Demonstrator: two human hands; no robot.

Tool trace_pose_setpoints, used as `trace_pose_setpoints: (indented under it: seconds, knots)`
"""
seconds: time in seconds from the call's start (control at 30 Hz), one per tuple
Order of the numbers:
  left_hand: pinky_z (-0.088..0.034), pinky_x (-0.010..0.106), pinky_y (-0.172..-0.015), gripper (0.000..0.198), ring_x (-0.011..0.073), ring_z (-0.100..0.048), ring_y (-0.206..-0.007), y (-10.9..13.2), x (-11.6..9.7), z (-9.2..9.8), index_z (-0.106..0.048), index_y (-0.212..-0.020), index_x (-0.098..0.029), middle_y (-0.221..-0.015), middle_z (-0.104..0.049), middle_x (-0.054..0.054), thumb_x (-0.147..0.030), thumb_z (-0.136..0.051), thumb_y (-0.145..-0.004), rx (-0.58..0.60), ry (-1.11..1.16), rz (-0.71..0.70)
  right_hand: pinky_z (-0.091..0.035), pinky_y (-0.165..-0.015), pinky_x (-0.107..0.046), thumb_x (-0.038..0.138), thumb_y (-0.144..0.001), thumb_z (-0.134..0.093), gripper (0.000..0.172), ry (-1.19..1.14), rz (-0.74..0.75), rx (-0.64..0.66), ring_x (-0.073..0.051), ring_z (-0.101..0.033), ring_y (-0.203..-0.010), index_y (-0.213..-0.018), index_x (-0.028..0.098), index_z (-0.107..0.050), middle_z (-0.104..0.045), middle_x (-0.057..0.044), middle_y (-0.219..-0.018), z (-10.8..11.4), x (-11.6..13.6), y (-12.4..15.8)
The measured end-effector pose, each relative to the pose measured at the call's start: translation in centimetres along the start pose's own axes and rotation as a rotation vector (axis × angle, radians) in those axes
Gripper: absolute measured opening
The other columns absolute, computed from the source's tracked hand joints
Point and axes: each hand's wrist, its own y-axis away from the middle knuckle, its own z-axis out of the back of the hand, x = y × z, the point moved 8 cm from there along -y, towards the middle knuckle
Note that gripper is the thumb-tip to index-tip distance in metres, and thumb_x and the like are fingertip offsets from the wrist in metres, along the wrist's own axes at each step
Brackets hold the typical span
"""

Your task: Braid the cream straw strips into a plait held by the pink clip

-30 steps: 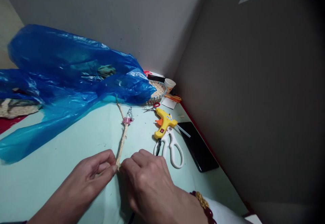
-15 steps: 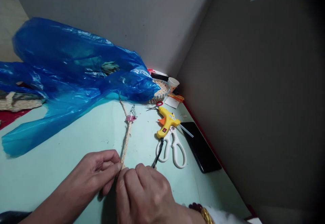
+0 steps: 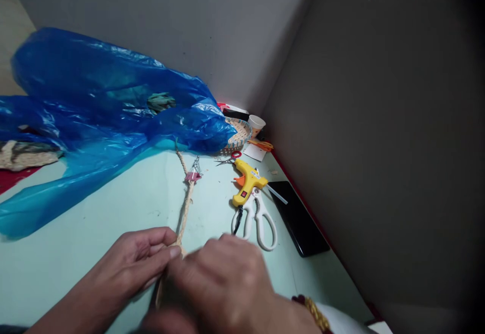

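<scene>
A pale braided straw cord (image 3: 185, 212) runs down the table from a pink binder clip (image 3: 193, 176) that grips it. My left hand (image 3: 140, 258) pinches the cord's near end between thumb and fingers. Close beside it, my right hand (image 3: 227, 278) is closed with curled fingers, somewhat blurred by motion. A short pale strand leads from the braid towards these fingers, where its end is hidden. Another thin strand hangs below my left fingers.
A yellow glue gun (image 3: 248, 180) lies over white-handled scissors (image 3: 267, 228), with small red-handled scissors (image 3: 229, 159) behind. A black phone (image 3: 299, 218) is at the right edge. Farther back are a blue plastic bag (image 3: 113, 96), a woven basket (image 3: 242, 132) and a paper cup (image 3: 256, 123).
My right hand has lifted and turned, its knuckles now higher beside the cord. My left hand keeps its pinch almost in place. The whole view has shifted slightly.
</scene>
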Motion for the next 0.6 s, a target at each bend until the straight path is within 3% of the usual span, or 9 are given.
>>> trace_pose_setpoints:
  seconds: [0.07, 0.13, 0.23, 0.33, 0.5, 0.6]
  knots:
    - [-0.043, 0.023, -0.06, 0.027, 0.0168, -0.053, -0.067, 0.0, -0.1, -0.4, -0.068, -0.074, -0.021, -0.069, -0.06, -0.003, -0.043, -0.083, -0.072, 0.039, 0.022, 0.002, -0.051, -0.076, -0.031, 0.034, -0.102, -0.057, 0.022, -0.2, -0.209, -0.001, -0.02, -0.071, -0.083, -0.107, 0.021, -0.075, -0.078, -0.006, -0.094, 2.2, -2.5, -1.2]
    - [-0.043, 0.023, -0.062, 0.021, 0.017, -0.055, -0.071, 0.0, -0.1, -0.4, -0.07, -0.079, -0.021, -0.073, -0.064, -0.002, -0.037, -0.082, -0.074, 0.044, 0.033, 0.0, -0.051, -0.084, -0.031, 0.035, -0.103, -0.057, 0.023, -0.42, -0.373, 0.145, -0.02, -0.071, -0.094, -0.111, 0.02, -0.073, -0.078, -0.007, -0.104, 1.8, -4.4, -1.7]
    - [-0.042, 0.022, -0.06, 0.019, 0.0164, -0.054, -0.069, 0.0, -0.2, -0.2, -0.071, -0.082, -0.021, -0.078, -0.068, 0.0, -0.036, -0.08, -0.076, 0.033, -0.018, -0.026, -0.053, -0.072, -0.028, 0.036, -0.104, -0.054, 0.025, -0.847, -0.546, 0.407, -0.017, -0.07, -0.079, -0.12, 0.017, -0.059, -0.073, -0.004, -0.086, -1.7, -5.3, -1.0]
    - [-0.035, 0.023, -0.053, 0.019, 0.0149, -0.047, -0.06, -0.1, -0.4, 0.2, -0.07, -0.08, -0.021, -0.065, -0.06, -0.002, -0.038, -0.08, -0.076, 0.008, -0.118, -0.07, -0.047, -0.055, -0.021, 0.039, -0.101, -0.059, 0.025, -1.117, -0.689, 0.427, -0.01, -0.058, -0.056, -0.113, 0.018, -0.051, -0.062, 0.003, -0.072, -4.3, -5.7, -0.2]
    - [-0.034, 0.021, -0.054, 0.022, 0.0134, -0.043, -0.061, -0.1, -0.4, 0.2, -0.07, -0.084, -0.02, -0.071, -0.062, -0.002, -0.04, -0.079, -0.077, 0.036, -0.126, -0.078, -0.039, -0.047, -0.018, 0.05, -0.084, -0.081, 0.042, -1.293, -0.759, 0.511, -0.005, -0.046, -0.052, -0.091, 0.018, -0.054, -0.062, 0.001, -0.082, -5.5, -5.0, 0.3]
    - [-0.038, 0.021, -0.054, 0.021, 0.0147, -0.046, -0.062, 0.0, -1.0, 0.2, -0.07, -0.078, -0.022, -0.069, -0.062, -0.003, -0.039, -0.081, -0.074, -0.002, -0.137, -0.122, -0.035, -0.046, -0.018, 0.047, -0.088, -0.076, 0.034, -1.147, -0.696, 0.53, -0.005, -0.043, -0.05, -0.089, 0.018, -0.058, -0.058, 0.005, -0.071, -5.0, -5.4, -0.1]
